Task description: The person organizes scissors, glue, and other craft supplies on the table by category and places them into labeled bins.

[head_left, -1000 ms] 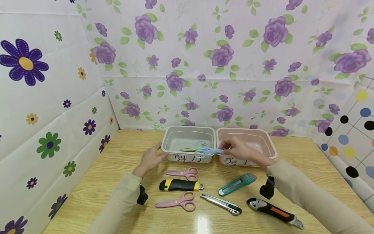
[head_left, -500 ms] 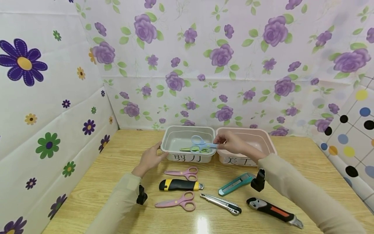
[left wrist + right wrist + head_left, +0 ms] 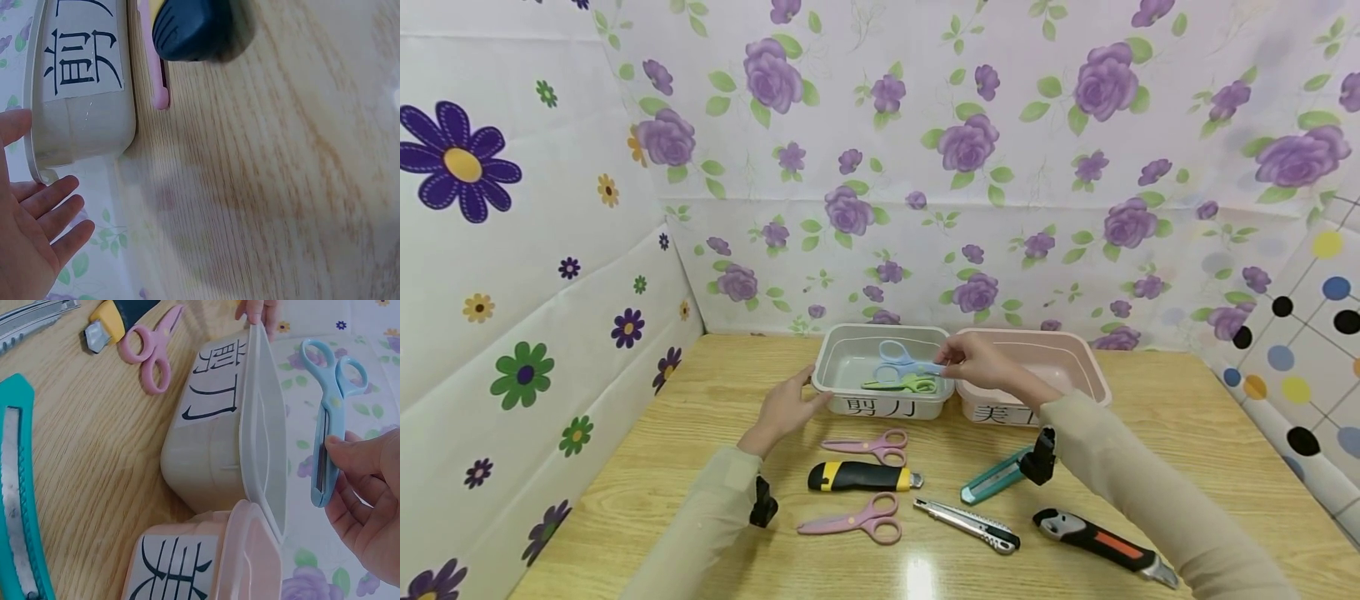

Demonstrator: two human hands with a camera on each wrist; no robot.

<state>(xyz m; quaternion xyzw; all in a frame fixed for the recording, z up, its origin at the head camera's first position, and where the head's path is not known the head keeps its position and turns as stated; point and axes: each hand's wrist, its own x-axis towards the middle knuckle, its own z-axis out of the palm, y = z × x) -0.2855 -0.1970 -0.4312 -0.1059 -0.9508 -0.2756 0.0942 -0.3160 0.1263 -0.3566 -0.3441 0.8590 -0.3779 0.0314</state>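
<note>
My right hand (image 3: 981,364) pinches blue scissors (image 3: 332,403) by the blade end, thumb on one side and fingertips on the other. Their handle loops point left, over the grey-white bin (image 3: 842,401), which has a label with Chinese characters. Inside that bin lie green scissors (image 3: 898,384). My left hand (image 3: 786,412) rests against the bin's left end, touching the rim with its fingers nearly straight, as the left wrist view shows. Beneath my right forearm, a pink bin (image 3: 1093,367) adjoins the grey-white one.
On the wooden table (image 3: 647,467) in front lie two pink scissors (image 3: 868,446), a black-and-yellow utility knife (image 3: 861,476), a silver cutter (image 3: 966,523), a teal cutter (image 3: 996,477) and a black-and-red knife (image 3: 1101,542). Flowered cloth (image 3: 880,167) stands behind the bins.
My right hand has moved left and slightly back, carrying the blue scissors from over the bins' meeting edges to over the grey-white bin. My left hand has stayed in place.
</note>
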